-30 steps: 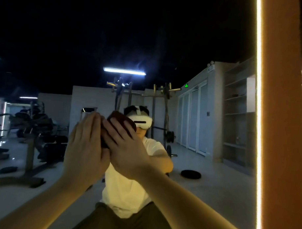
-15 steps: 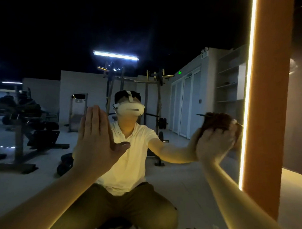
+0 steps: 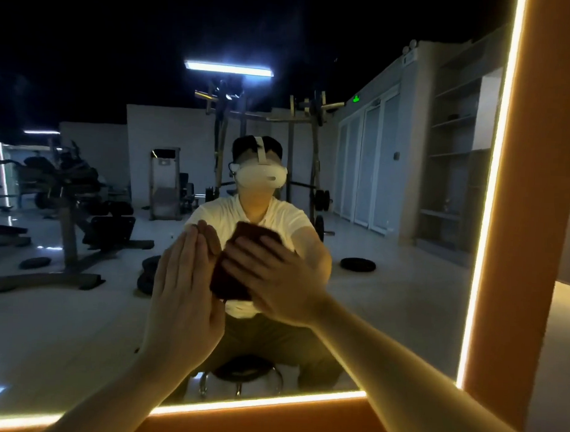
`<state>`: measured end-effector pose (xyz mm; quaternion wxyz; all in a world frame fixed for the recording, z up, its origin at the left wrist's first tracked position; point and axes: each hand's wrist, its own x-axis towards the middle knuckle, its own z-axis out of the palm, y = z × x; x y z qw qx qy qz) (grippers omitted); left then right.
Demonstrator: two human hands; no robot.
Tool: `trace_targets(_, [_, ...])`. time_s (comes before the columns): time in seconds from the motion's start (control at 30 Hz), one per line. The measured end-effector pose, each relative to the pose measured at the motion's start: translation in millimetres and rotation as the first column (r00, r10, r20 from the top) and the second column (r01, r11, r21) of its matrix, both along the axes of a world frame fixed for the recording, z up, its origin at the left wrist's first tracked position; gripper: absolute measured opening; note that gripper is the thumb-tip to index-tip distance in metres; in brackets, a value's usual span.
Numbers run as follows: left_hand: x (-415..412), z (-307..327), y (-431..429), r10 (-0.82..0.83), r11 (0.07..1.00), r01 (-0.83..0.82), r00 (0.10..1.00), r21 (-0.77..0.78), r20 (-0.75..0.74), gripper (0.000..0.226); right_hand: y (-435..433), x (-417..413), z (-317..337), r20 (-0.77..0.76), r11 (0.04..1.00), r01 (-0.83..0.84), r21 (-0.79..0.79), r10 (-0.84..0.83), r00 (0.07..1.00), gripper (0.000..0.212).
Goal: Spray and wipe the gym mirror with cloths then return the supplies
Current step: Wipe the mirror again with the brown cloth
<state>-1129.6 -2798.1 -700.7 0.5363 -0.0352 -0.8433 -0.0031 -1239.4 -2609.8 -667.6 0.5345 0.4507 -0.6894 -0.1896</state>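
The gym mirror (image 3: 387,300) fills the view, with lit strips along its right and bottom edges. My right hand (image 3: 275,280) presses a dark brown cloth (image 3: 233,278) flat against the glass near the centre, fingers spread over it. My left hand (image 3: 184,296) lies flat on the mirror just left of the cloth, fingers straight and together, holding nothing. The reflection shows a squatting person in a white shirt behind both hands. No spray bottle is in view.
An orange wall panel (image 3: 532,224) frames the mirror on the right and an orange ledge (image 3: 270,422) runs below. Reflected in the glass are weight machines (image 3: 67,208) at left, a rack (image 3: 264,134), shelving (image 3: 453,157) and a weight plate (image 3: 358,264).
My right hand swept the cloth from the mirror's right edge back to the centre beside my left hand. The view dropped, showing the mirror's bottom edge. My left hand stayed on the glass.
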Motion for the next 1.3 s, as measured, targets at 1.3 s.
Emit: trace_targets(1.3, [-1,-124,28,-0.106,0.982,0.134,0.974,-0.132,0.198,0.090,158,-7,-176,0.560,0.369,0.551,-0.748,-0.095,0.823,0.067])
